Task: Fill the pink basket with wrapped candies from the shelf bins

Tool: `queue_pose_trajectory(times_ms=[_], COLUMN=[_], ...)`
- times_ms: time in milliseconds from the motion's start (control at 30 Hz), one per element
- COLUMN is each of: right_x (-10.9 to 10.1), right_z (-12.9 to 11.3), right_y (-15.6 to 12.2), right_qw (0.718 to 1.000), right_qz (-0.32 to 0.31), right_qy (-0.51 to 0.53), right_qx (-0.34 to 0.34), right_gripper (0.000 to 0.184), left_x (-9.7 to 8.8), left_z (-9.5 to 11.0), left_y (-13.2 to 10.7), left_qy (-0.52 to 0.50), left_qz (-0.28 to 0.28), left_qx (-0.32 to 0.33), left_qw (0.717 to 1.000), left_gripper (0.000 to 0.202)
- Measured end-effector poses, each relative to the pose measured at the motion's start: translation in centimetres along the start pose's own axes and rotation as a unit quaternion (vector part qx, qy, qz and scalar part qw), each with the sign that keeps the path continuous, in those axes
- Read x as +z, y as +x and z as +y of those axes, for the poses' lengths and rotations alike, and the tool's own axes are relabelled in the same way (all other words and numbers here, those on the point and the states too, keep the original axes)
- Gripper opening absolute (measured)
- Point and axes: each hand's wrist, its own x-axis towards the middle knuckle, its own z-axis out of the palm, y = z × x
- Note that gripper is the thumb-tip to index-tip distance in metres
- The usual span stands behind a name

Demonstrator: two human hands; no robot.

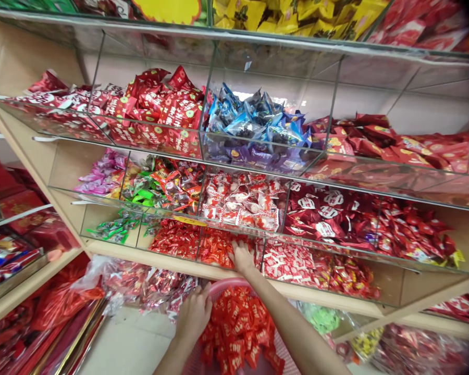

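Observation:
My left hand (194,311) is closed on the rim of a pink plastic basket (223,285), at its left side. Many small wrapped candies (238,330) in orange-red lie inside the basket. My right hand (243,257) reaches over the basket into a compartment of the lowest shelf. It rests at the right part of a pile of matching orange-red candies (216,250), its fingers apart and no candy visible in them. Darker red candies (175,240) fill the compartment to the left. Red and white wrapped candies (287,262) lie to the right.
Glass dividers and clear front panels (242,226) split the shelves above my right hand. Blue packets (258,117) and red packets (168,101) lie higher up. A wooden shelf edge (160,259) runs behind the basket. Bagged candies (140,281) lie below it.

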Motion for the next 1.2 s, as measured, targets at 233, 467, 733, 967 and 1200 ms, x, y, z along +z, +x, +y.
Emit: queue_pose_trajectory(times_ms=[233,467,733,967,1200], right_x=[-0.6,-2.1,-3.8,-2.8,3.0], right_z=[0.2,-0.2,-0.6,0.8,4.8], right_y=[0.3,1.5,-2.2,-10.6,-15.2], right_qw=[0.991,0.954,0.807,0.636,0.632], right_qz=[0.085,0.13,0.019,-0.133,-0.102], right_qy=[0.104,0.269,0.588,0.759,0.73], right_qx=[-0.002,-0.008,0.041,0.045,0.241], right_gripper=[0.042,0.055,0.051,0.037,0.03], left_x=[0.1,-0.1,-0.3,-0.1,-0.1], left_z=[-0.1,0.0,0.2,0.1,0.5], left_y=[0.0,-0.1,-0.1,-0.1,0.0], left_qy=[-0.004,0.006,0.012,0.004,0.017], left_qz=[0.009,0.004,0.01,0.021,0.026], left_qx=[0.0,-0.002,0.005,0.011,0.019], left_qw=[1.0,1.0,1.0,1.0,0.999], left_gripper=[0.046,0.046,0.046,0.046,0.044])
